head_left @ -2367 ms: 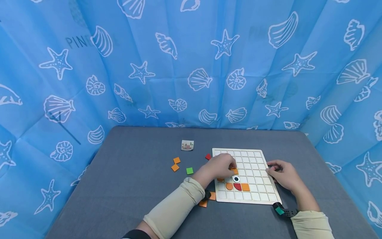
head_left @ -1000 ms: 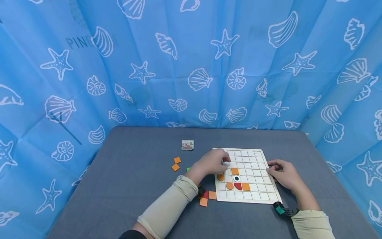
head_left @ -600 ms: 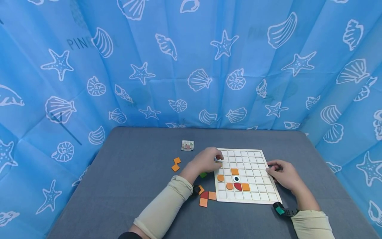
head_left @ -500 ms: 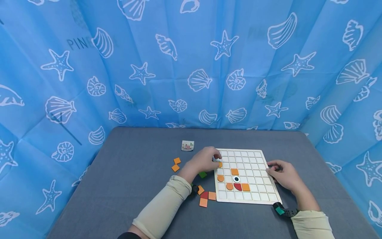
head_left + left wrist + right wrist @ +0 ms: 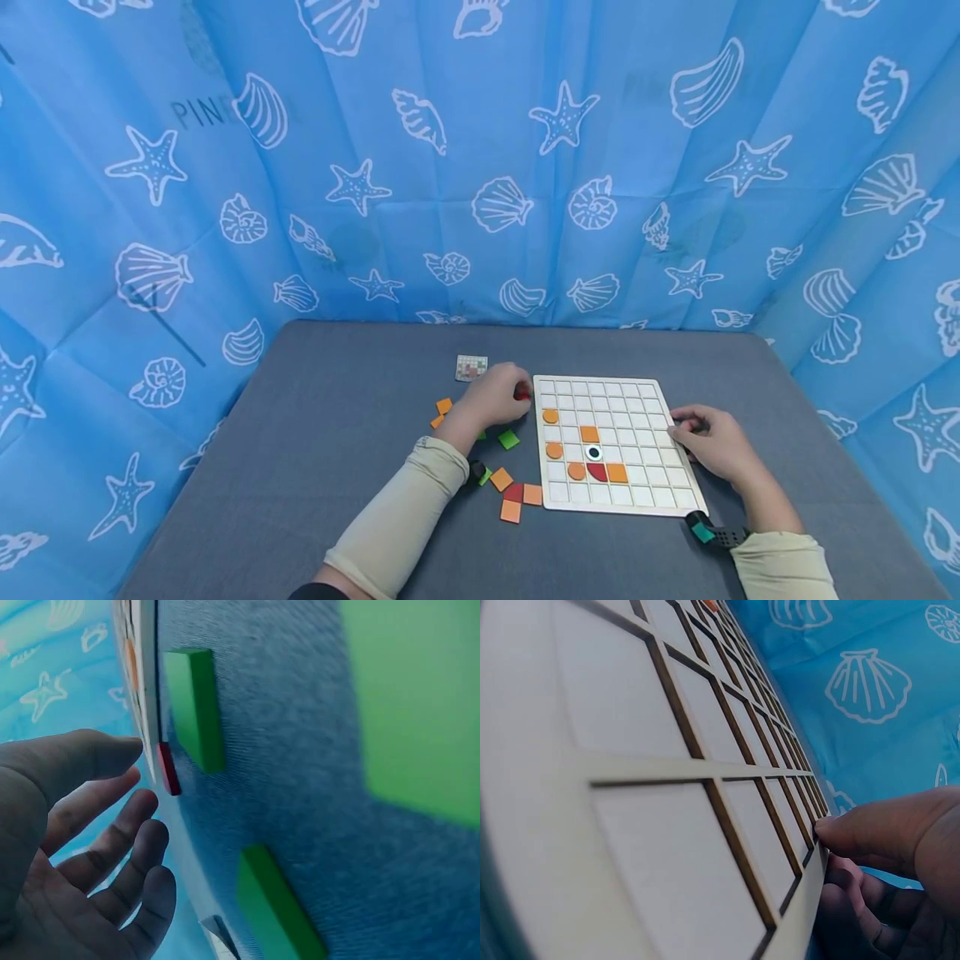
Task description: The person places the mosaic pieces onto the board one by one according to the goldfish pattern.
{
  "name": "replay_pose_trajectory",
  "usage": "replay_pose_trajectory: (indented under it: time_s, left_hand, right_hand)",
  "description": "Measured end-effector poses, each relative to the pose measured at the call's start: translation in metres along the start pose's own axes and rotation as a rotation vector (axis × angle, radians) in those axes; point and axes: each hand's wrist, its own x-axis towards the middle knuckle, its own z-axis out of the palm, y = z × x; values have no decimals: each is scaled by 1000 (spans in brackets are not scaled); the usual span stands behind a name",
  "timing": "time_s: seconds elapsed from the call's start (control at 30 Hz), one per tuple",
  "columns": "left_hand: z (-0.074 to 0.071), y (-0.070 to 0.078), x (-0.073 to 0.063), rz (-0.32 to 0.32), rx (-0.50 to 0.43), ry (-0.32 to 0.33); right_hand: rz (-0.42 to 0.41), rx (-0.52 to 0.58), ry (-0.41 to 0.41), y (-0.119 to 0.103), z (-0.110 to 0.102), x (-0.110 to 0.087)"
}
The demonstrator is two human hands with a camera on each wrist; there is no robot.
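Our L hand (image 5: 491,397) hovers w/ thumb & fingers apart near the red pc (image 5: 169,769) (on the table (image 5: 360,433), just beside the grid board (image 5: 637,417)); our R hand (image 5: 714,440) pinches the grid board's right edge.

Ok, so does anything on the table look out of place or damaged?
Nothing looks clearly damaged or spilled. The untidiest part is left of the board, where loose tiles lie scattered at mixed angles; the placed pieces sit within its cells.
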Motion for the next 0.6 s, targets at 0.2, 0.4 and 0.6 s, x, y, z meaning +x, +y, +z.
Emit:
replay_pose_trajectory:
  time_s: [0.2, 0.4, 0.6]
  left_hand:
    - [1, -1, 2, -29, -2, -2]
    - [2, 0, 3, -41, 17, -4]
    - [3, 2, 4, -52, 38, -2]
  right_hand:
    - [13, -8, 0, 1, 0, 1]
    - [15, -6, 0, 1, 0, 1]
    - [10, -8, 4, 1, 0, 1]
